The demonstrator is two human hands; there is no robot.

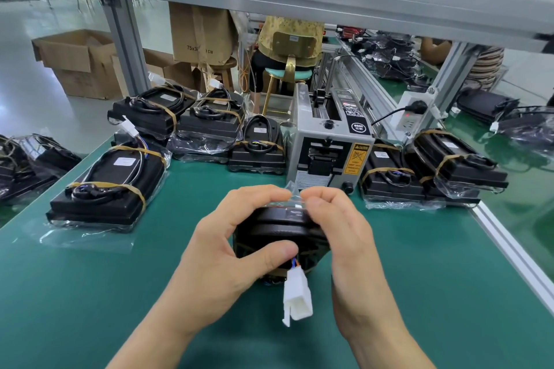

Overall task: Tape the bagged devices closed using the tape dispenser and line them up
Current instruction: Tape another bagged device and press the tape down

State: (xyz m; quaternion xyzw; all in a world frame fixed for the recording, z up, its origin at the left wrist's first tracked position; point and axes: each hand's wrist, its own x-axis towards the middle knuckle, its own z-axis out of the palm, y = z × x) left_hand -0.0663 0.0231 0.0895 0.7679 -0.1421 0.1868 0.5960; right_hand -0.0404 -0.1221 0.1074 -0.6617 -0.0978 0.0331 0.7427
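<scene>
Hands: left hand, right hand grip rounded black device, clear crinkly bag

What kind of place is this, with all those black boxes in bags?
Most likely a factory packing line. A green workbench holds many bagged black devices bound with bands, a grey tape dispenser stands in the middle, and cardboard boxes wait on the floor behind.

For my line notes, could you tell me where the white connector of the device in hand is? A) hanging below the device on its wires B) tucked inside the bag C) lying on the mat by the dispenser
A: the white connector dangles on coloured wires beneath the bagged device, which the left hand and right hand grip.
</scene>
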